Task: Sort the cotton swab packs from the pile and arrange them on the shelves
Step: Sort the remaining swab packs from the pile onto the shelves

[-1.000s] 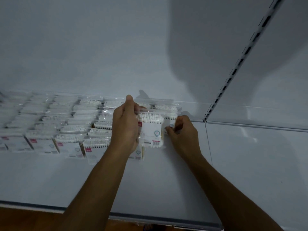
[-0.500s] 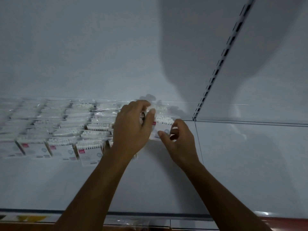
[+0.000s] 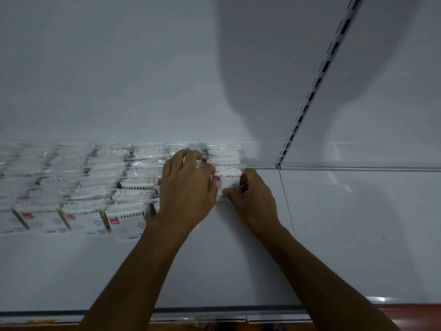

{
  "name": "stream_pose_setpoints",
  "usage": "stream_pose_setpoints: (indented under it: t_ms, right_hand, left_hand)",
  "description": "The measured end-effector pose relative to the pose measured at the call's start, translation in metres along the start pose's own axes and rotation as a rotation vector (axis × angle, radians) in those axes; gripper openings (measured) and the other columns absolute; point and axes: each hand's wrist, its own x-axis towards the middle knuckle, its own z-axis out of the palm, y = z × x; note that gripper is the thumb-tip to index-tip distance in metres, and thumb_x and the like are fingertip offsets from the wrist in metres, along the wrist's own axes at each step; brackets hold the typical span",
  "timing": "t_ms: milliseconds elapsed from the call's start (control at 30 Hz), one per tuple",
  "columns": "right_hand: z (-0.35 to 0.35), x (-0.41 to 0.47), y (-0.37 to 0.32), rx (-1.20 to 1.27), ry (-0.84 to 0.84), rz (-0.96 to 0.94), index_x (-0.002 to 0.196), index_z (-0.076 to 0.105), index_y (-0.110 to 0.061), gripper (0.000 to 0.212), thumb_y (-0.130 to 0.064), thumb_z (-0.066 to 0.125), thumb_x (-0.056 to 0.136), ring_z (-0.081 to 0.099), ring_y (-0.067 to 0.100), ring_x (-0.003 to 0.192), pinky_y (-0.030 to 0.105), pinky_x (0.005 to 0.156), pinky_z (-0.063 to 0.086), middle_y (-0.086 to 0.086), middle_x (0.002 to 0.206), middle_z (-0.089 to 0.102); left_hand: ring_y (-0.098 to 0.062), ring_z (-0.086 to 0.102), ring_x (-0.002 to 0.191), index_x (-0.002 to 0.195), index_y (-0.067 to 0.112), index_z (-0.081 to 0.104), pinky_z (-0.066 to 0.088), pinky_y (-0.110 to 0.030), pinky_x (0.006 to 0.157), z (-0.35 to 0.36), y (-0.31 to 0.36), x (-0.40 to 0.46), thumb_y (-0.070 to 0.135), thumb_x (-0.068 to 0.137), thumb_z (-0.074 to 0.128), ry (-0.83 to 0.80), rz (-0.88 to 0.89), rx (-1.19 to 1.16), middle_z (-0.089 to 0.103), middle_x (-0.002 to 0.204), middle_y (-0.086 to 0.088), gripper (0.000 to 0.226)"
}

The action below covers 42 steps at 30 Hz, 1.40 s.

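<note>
Several clear packs of white cotton swabs (image 3: pixel 95 185) stand in rows on the white shelf (image 3: pixel 238 259), filling its left and middle back. One pack (image 3: pixel 226 177), with a white card and a small red label, stands at the front of the rightmost row. My left hand (image 3: pixel 188 189) grips its left side and top. My right hand (image 3: pixel 253 197) pinches its right and lower edge. Behind it two more packs (image 3: pixel 225 154) lean against the back wall. My left hand hides the packs in the column beside it.
A slotted metal upright (image 3: pixel 307 99) runs diagonally up the back wall and splits it from the bare neighbouring shelf bay (image 3: pixel 358 223) on the right. The shelf's front edge (image 3: pixel 214 311) runs along the bottom, with a reddish strip at the lower right.
Both hands have carried the pack back and to the right, from mid-air above the rows down into the rightmost row. The camera has tilted upward slightly.
</note>
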Motion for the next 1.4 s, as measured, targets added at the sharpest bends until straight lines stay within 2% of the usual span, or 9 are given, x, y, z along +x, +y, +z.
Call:
stream_pose_setpoints:
  t_ms: [67,167,333,533,867,1067,1200,1300,1400]
  right_hand:
    - [-0.002,-0.002,0.001,0.055,0.002,-0.024,0.105,0.049,-0.026,0.036,-0.042,0.073,0.083,0.052,0.006,0.078,0.027,0.069,0.044,-0.011,0.095,0.054]
    - [-0.021,-0.008,0.011,0.096,0.011,-0.053,0.145,0.036,-0.022,0.070,-0.047,0.067,0.087,0.055,0.011,0.115,0.033,0.092,0.049,-0.001,0.137,0.050]
    - [-0.092,-0.013,0.062,-0.205,0.094,-0.009,0.155,0.021,-0.017,0.079,-0.057,0.051,0.094,0.026,0.023,0.146,0.044,0.116,0.030,0.006,0.160,0.027]
    - [-0.195,-0.033,0.141,-0.338,0.202,0.156,0.154,0.024,-0.017,0.075,-0.049,0.056,0.094,0.022,0.026,0.148,0.044,0.117,0.025,0.007,0.162,0.024]
    - [-0.360,-0.072,0.282,-0.604,0.347,0.315,0.145,0.039,-0.012,0.065,-0.041,0.062,0.092,0.027,0.035,0.144,0.048,0.116,0.028,0.016,0.154,0.035]
    - [-0.391,-0.067,0.331,-0.622,0.194,0.290,0.140,0.047,-0.012,0.054,-0.033,0.061,0.092,0.042,0.030,0.132,0.043,0.105,0.039,0.009,0.145,0.047]
    - [-0.389,-0.059,0.343,-0.691,0.272,0.184,0.124,0.061,-0.005,0.034,-0.012,0.059,0.091,0.055,0.034,0.113,0.043,0.090,0.047,0.014,0.126,0.062]
    - [-0.388,-0.059,0.330,-0.236,0.474,0.188,0.125,0.059,-0.008,0.030,-0.012,0.054,0.096,0.059,0.020,0.105,0.036,0.091,0.047,0.007,0.121,0.064]
    - [-0.386,-0.061,0.297,0.698,0.612,0.363,0.115,0.058,-0.012,0.019,-0.009,0.045,0.102,0.063,0.012,0.103,0.032,0.093,0.055,-0.004,0.113,0.064]
  left_hand:
    - [-0.035,0.051,0.121,0.100,0.013,0.069,0.042,-0.048,0.098,-0.003,0.013,0.005,0.027,0.077,0.059,0.021,-0.038,-0.028,0.060,0.120,-0.011,0.029]
    - [-0.032,0.048,0.129,0.114,0.015,0.063,0.038,-0.047,0.105,-0.003,0.048,0.016,0.034,0.081,0.055,0.034,0.002,-0.152,0.058,0.132,-0.010,0.039]
    - [-0.025,0.033,0.143,0.140,0.022,0.049,0.026,-0.046,0.118,0.005,0.115,0.035,0.052,0.090,0.040,-0.140,0.103,-0.289,0.045,0.150,-0.004,0.059]
    - [-0.023,0.020,0.149,0.150,0.028,0.034,0.015,-0.044,0.120,0.028,0.225,0.050,0.055,0.097,0.042,-0.267,0.222,-0.316,0.030,0.160,0.000,0.060]
    - [-0.017,0.037,0.139,0.144,0.028,0.045,0.027,-0.038,0.114,0.077,0.438,0.054,0.053,0.095,0.050,-0.365,0.329,-0.428,0.046,0.148,0.005,0.055]
    - [-0.015,0.040,0.135,0.142,0.029,0.046,0.029,-0.034,0.111,0.097,0.482,0.050,0.049,0.095,0.053,-0.438,0.302,-0.449,0.049,0.145,0.009,0.051]
    - [-0.016,0.046,0.130,0.139,0.029,0.048,0.035,-0.036,0.107,0.102,0.476,0.053,0.045,0.095,0.056,-0.474,0.221,-0.476,0.053,0.141,0.008,0.048]
    - [-0.015,0.053,0.122,0.134,0.027,0.050,0.043,-0.036,0.101,0.107,0.465,0.057,0.047,0.095,0.055,-0.500,0.101,-0.573,0.058,0.133,0.008,0.044]
    - [-0.009,0.060,0.107,0.124,0.023,0.059,0.045,-0.029,0.091,0.108,0.464,0.061,0.050,0.095,0.054,-0.577,-0.053,-0.772,0.064,0.118,0.010,0.039]
